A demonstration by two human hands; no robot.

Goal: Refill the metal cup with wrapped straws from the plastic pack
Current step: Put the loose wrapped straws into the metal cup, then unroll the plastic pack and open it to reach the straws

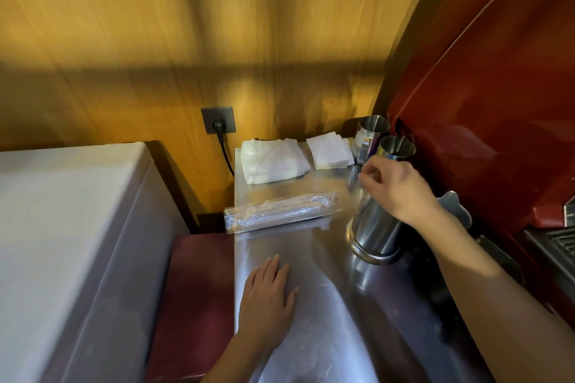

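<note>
A tall metal cup (373, 233) stands on the steel counter (311, 320), right of centre. My right hand (395, 186) covers its rim, fingers curled over the top of it, so the inside is hidden. The clear plastic pack of wrapped straws (280, 211) lies flat on the counter to the cup's left, pointing left to right, untouched. My left hand (267, 298) rests palm down on the counter nearer to me, fingers spread, holding nothing.
Two metal jugs (373, 134) (396, 148) stand at the back right beside a red machine (482, 102). A folded white cloth (270, 162) and paper napkins (329, 151) lie at the back. A wall socket with a plug (217, 124) is behind; a white appliance (62, 227) stands to the left.
</note>
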